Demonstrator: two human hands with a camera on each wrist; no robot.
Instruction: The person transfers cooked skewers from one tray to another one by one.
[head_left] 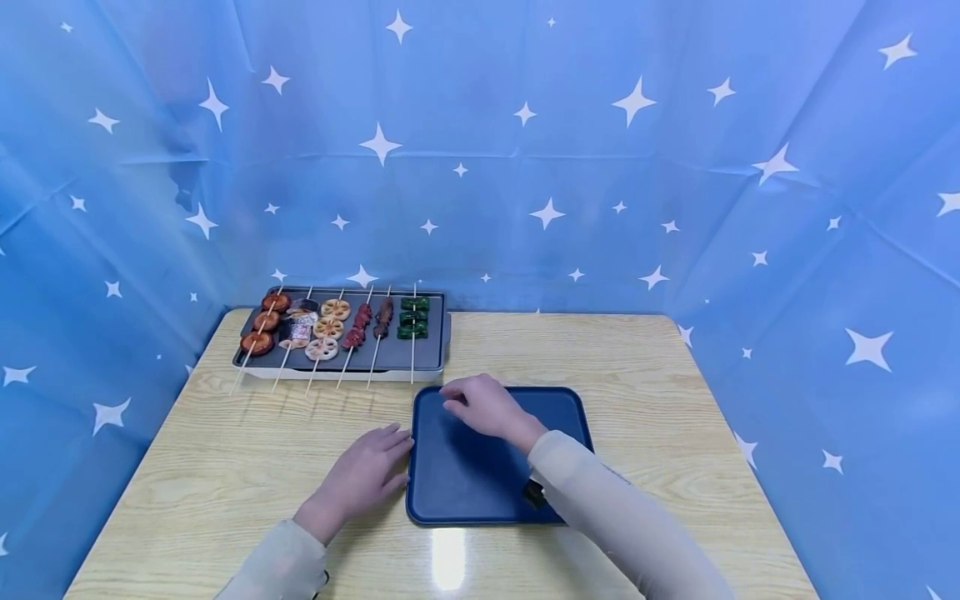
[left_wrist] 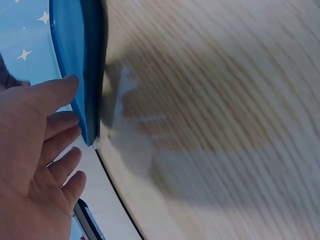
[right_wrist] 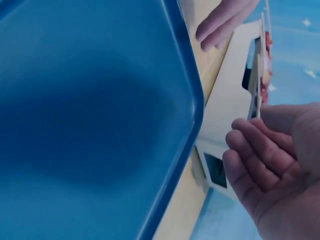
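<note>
A dark blue rectangular tray [head_left: 468, 492] lies flat on the table. At its left edge is my left hand [head_left: 360, 471], fingers extended; the left wrist view shows its fingertips [left_wrist: 70, 85] beside the tray's rim. My right hand [head_left: 483, 406] hovers over the tray's far left part, its fingers loosely bent. Nothing shows in that hand [right_wrist: 285, 165] in the right wrist view. Behind the tray, to the left, a grey grill plate [head_left: 431, 354] with a pale base carries several food skewers: mushrooms [head_left: 257, 342], lotus root slices [head_left: 327, 328], red meat [head_left: 358, 325] and green pieces [head_left: 413, 317].
The wooden table [head_left: 637, 358] extends to both sides of the tray. A blue curtain [head_left: 480, 100] with white stars hangs behind it and along both sides. A dark-skinned fish-like skewer [head_left: 297, 325] and a brown meat skewer [head_left: 383, 317] also lie on the grill plate.
</note>
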